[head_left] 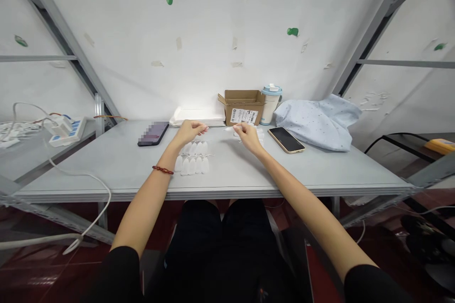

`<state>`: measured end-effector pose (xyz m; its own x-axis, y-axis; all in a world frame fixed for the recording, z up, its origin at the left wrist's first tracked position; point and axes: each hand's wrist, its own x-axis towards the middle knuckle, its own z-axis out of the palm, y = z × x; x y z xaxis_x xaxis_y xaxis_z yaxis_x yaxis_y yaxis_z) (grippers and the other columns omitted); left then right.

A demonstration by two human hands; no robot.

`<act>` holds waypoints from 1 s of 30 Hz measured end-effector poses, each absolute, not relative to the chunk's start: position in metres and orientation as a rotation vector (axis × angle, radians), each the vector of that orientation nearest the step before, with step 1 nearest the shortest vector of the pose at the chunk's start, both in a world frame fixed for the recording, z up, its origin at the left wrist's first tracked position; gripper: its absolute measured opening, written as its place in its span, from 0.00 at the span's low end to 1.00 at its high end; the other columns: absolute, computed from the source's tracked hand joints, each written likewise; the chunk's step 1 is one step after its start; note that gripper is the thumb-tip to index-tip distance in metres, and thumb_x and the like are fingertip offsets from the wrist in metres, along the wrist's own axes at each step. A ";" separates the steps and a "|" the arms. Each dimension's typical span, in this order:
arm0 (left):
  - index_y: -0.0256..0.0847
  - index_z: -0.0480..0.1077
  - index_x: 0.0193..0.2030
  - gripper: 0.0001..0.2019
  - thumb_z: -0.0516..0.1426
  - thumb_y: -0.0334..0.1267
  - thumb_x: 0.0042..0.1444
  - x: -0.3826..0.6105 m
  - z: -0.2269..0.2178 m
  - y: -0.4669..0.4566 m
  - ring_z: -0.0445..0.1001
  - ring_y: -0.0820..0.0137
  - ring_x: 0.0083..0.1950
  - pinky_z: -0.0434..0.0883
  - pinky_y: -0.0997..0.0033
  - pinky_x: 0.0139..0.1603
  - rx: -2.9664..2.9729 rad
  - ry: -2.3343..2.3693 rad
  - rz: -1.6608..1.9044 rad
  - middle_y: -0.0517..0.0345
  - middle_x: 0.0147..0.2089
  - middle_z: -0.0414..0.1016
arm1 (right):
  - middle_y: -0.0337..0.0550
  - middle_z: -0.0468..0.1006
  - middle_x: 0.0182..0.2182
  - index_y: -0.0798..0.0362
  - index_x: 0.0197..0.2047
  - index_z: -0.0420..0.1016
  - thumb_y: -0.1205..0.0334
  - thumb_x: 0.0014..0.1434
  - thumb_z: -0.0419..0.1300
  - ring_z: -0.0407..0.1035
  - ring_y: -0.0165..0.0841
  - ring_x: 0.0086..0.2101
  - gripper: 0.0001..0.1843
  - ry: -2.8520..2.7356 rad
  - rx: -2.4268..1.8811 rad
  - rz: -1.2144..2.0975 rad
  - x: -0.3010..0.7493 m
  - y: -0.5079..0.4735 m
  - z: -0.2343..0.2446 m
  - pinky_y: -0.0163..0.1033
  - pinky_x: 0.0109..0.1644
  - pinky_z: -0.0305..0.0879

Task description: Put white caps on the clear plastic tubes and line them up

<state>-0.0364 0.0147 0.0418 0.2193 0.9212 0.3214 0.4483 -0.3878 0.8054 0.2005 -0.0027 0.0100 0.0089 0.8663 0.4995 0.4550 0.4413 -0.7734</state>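
My left hand (189, 132) is curled above the grey table (117, 165), fingers pinched on a small white piece near its fingertips. My right hand (248, 136) is also closed, pinching a small white piece beside a little pile of white items (259, 133). Between and below the hands lie two rows of several small white oval pieces (192, 160) laid flat on the table. A red cord bracelet is on my left wrist.
A dark phone (153, 133) lies at the left, a gold-edged phone (286, 139) at the right. Behind stand a cardboard box (242, 106), a lidded cup (270, 102), a white tray (197, 116) and a light blue cloth (320, 123). A power strip (66, 130) sits far left.
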 end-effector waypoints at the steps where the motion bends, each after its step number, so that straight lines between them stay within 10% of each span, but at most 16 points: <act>1: 0.34 0.77 0.33 0.13 0.57 0.42 0.50 -0.044 0.041 0.020 0.75 0.64 0.37 0.71 0.68 0.40 1.931 1.382 1.133 0.48 0.35 0.79 | 0.39 0.68 0.22 0.54 0.36 0.73 0.46 0.59 0.53 0.61 0.32 0.26 0.19 -1.606 -1.214 0.381 0.205 -0.001 0.011 0.36 0.32 0.57; 8: 0.33 0.77 0.38 0.17 0.53 0.24 0.42 -0.082 0.026 0.045 0.74 0.55 0.48 0.66 0.62 0.52 2.000 2.037 0.933 0.44 0.41 0.79 | 0.52 0.77 0.39 0.56 0.50 0.75 0.58 0.64 0.47 0.64 0.40 0.40 0.20 -1.532 -1.474 -0.025 0.236 0.016 0.011 0.45 0.50 0.56; 30: 0.37 0.80 0.35 0.16 0.54 0.29 0.41 -0.072 0.016 0.049 0.76 0.60 0.37 0.70 0.68 0.44 2.133 1.805 0.797 0.51 0.32 0.80 | 0.56 0.75 0.46 0.55 0.49 0.74 0.67 0.56 0.51 0.58 0.51 0.51 0.19 -1.495 -1.742 0.053 0.243 0.022 0.005 0.59 0.53 0.53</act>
